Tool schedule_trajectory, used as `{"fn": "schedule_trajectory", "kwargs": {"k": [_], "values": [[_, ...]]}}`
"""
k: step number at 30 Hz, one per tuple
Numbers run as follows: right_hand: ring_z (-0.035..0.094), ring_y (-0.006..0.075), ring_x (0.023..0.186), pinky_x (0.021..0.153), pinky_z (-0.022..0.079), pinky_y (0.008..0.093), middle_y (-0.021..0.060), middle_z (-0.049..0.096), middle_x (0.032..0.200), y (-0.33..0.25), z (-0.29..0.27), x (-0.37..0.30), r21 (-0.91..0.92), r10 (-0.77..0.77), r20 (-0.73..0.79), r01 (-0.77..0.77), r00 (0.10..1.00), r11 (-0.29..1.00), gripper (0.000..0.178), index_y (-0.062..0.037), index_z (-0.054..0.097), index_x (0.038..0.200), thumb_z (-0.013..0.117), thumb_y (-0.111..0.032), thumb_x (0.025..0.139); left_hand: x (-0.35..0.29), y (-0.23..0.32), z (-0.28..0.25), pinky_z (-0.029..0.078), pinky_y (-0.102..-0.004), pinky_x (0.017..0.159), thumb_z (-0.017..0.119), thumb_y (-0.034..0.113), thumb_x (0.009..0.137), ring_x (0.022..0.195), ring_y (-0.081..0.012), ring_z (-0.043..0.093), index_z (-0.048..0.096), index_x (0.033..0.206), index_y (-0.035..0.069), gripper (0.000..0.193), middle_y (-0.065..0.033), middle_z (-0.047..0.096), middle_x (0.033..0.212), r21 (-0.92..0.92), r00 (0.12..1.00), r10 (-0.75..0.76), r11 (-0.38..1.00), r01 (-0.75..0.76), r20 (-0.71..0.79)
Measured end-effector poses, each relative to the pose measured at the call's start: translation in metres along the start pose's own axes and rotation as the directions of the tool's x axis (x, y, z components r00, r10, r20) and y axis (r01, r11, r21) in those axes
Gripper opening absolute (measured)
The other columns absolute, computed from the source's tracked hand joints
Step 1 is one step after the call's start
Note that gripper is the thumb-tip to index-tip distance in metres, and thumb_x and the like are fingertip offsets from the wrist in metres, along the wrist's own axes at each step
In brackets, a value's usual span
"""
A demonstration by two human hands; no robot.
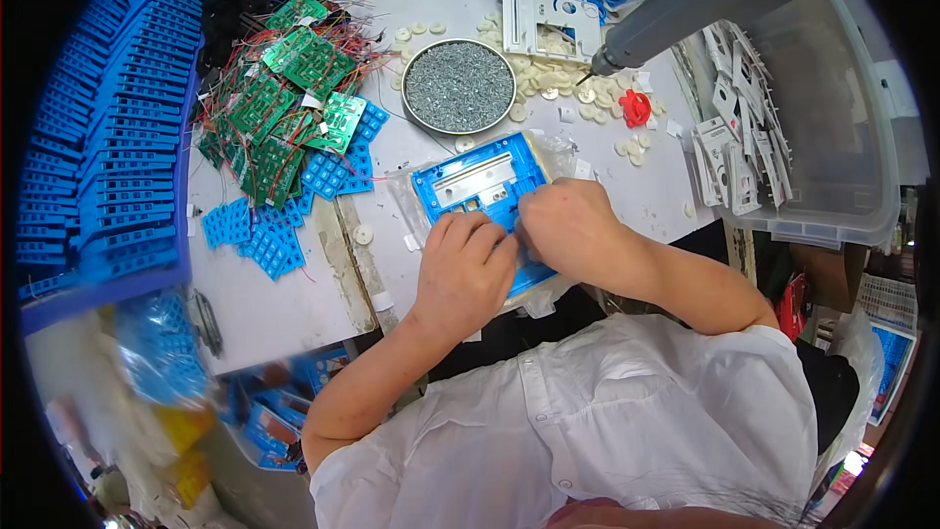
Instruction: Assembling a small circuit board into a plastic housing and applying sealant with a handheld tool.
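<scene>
A blue plastic casing (527, 167) lies in front of me, with a silvery-white panel (475, 179) set in its far part. My left hand (465, 269) rests over its near left part with the fingers bent and close together. My right hand (571, 227) is closed over the right side, its fingertips meeting near the casing's middle. Whatever the fingers of either hand pinch is hidden beneath them. Clear plastic film (558, 155) shows around the casing. Beyond it stands a round tin (403, 88) full of small grey metal screws.
A grey power screwdriver (685, 15) hangs at the upper right, its bit pointing down-left. Green circuit boards (262, 103) with wires and blue keypads (264, 235) lie left. Cream discs (548, 78), a red part (634, 108) and a white panel (529, 20) lie beyond. A clear bin (832, 216) stands right.
</scene>
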State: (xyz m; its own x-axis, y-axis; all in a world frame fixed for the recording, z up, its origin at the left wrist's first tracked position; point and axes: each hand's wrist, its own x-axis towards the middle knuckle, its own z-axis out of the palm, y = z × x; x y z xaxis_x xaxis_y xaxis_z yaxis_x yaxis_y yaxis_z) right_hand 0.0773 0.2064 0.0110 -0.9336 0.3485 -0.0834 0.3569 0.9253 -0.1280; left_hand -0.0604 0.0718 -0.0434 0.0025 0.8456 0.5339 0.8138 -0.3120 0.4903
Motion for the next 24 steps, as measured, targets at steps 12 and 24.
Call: {"fn": "schedule_trajectory", "kwargs": {"k": [12,24], "values": [[0.065,0.0307,0.070,0.061,0.051,0.0425,0.0086,0.067,0.072,0.033,-0.011,-0.036,0.442,0.169,-0.163,-0.081,0.972,0.894,0.015,-0.0084,0.067,0.077,0.075,-0.019,0.084,0.004,0.004,-0.003,0.048,-0.0501,0.093,0.075,0.008,0.078,0.103,-0.0301,0.061,0.072,0.112,0.004,0.034,-0.0089,0.065,0.108,0.076,0.994,-0.009,0.997,0.001,0.111],[0.061,0.0256,0.067,0.057,0.048,0.0368,0.0036,0.064,0.072,0.067,-0.012,-0.065,0.524,0.075,-0.308,0.103,0.948,0.846,0.011,-0.0087,0.069,0.079,0.080,-0.011,0.080,0.019,0.015,-0.007,0.035,-0.0577,0.114,0.076,0.012,0.081,0.120,-0.0252,0.059,0.072,0.124,0.009,0.043,-0.0019,0.063,0.130,0.241,0.919,-0.039,0.969,-0.061,0.393]]}}
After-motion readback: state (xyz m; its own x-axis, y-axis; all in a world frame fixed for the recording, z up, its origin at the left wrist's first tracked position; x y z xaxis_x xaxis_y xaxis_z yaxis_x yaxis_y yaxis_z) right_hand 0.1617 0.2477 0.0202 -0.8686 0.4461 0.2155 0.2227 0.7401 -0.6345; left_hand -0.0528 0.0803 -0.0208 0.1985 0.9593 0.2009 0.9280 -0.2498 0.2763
